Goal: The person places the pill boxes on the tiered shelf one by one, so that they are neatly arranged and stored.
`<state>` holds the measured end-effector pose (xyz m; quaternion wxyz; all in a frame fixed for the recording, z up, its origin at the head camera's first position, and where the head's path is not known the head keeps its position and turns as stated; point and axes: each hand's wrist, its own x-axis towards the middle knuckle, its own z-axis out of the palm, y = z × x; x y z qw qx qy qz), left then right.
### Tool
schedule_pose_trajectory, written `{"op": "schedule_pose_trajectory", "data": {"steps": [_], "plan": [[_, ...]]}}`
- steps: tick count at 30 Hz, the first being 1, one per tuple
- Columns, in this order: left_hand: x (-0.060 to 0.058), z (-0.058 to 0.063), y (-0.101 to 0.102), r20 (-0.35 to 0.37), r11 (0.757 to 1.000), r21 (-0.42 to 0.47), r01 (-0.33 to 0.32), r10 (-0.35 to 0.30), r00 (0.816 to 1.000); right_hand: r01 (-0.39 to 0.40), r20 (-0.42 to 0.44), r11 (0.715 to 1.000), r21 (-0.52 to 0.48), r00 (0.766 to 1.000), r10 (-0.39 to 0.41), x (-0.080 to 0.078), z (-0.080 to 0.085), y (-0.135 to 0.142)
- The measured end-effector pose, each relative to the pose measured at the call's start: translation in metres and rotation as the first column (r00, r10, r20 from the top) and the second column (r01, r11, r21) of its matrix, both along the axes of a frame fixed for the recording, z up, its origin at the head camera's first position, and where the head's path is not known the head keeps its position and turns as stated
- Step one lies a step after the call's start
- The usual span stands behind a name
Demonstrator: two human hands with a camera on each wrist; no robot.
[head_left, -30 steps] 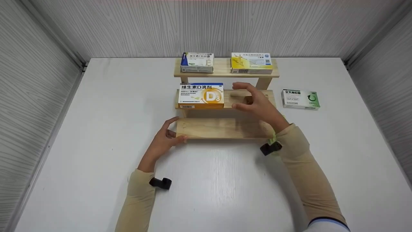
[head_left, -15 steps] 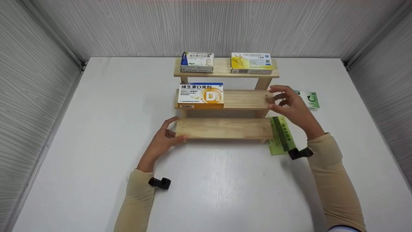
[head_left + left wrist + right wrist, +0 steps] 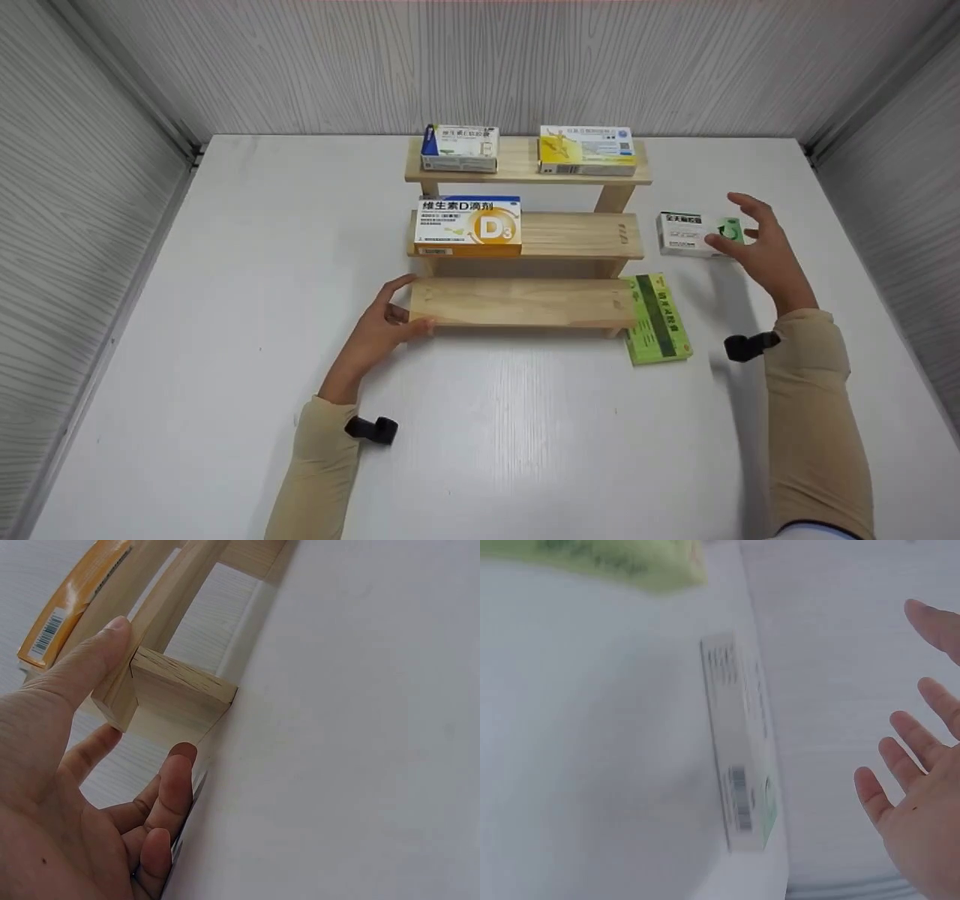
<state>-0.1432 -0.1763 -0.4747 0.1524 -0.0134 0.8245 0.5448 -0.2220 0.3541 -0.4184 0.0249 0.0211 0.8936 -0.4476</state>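
My left hand [image 3: 375, 330] pinches the left end of the lowest step of a three-step wooden display rack [image 3: 517, 301]. The left wrist view shows the thumb [image 3: 105, 652] on the step's front edge and the index finger at the opposite edge. To the rack's right, my right hand [image 3: 772, 262] hovers with fingers spread over a white and green medicine box [image 3: 682, 232] lying on the table. Its thumb overlaps that box in the head view. In the right wrist view the hand is empty and apart from the white and green box [image 3: 731, 742].
An orange and white vitamin D box [image 3: 469, 225] leans on the middle step. On the top step sit a white and blue box [image 3: 461, 148] and a yellow and white box [image 3: 586, 150]. A green box [image 3: 660, 322] lies against the rack's lower right end.
My right hand has moved right, from the middle step past the rack's end to the white and green box, uncovering the green box. The left hand stays at the rack.
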Motion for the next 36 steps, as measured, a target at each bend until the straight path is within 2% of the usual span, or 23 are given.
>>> {"op": "schedule_pose_trajectory", "data": {"steps": [7,10,17,21,23,30,36], "plan": [[-0.001,-0.002,0.002,0.014,1.000,-0.014,-0.002,0.002,1.000,0.031,0.092,0.995,0.093,0.995,-0.040,-0.006,-0.015,0.024],[-0.001,0.002,0.004,0.030,1.000,-0.015,-0.003,0.003,1.000,0.044,0.133,0.994,0.095,0.989,-0.057,-0.008,-0.021,0.030],[0.011,0.038,0.011,0.035,1.000,-0.006,0.017,-0.017,0.999,0.032,0.201,0.998,0.047,0.979,-0.041,-0.007,-0.030,0.040],[0.014,0.043,0.012,0.037,1.000,-0.002,0.019,-0.019,0.999,-0.028,0.255,0.998,0.063,0.967,0.011,-0.007,-0.034,0.043],[0.014,0.042,0.012,0.034,1.000,0.001,0.020,-0.020,0.999,-0.062,0.277,0.995,0.081,0.960,0.037,-0.007,-0.036,0.045],[0.000,-0.001,0.001,-0.009,1.000,0.002,0.005,-0.005,1.000,-0.122,0.266,0.981,0.154,0.961,0.077,-0.008,-0.039,0.046],[0.002,0.000,0.000,-0.012,1.000,0.010,-0.009,0.009,1.000,-0.095,0.233,0.965,0.245,0.972,0.036,-0.009,-0.042,0.042]]}}
